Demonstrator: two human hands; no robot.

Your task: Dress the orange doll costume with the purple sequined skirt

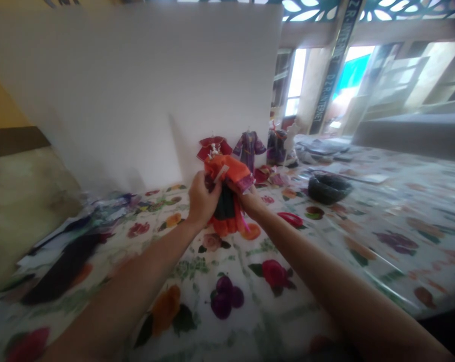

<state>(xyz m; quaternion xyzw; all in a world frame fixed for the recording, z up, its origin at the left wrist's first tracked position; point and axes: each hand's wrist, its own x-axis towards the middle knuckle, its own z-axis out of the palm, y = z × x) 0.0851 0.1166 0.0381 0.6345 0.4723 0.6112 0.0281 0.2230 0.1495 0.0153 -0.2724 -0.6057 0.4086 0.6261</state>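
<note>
A small orange doll dress (231, 168) with a dark lower panel and a purple cuff is held up over the table. My left hand (203, 197) is closed on its left side, with the thumb pressed against the cloth near a pale strip. From the right, my right hand (250, 200) grips the same dress, its fingers mostly hidden behind the cloth. Just beyond, a dark red doll garment (208, 143) and a purple patterned doll dress (249, 147) hang upright before a white board.
The white board (137, 90) stands behind the table. A floral tablecloth (250, 322) covers the surface. To the right sits a black bowl-like container (329, 188); dark cloth (67, 266) and scraps lie at the left. A white figure-shaped stand (289, 143) is at the back.
</note>
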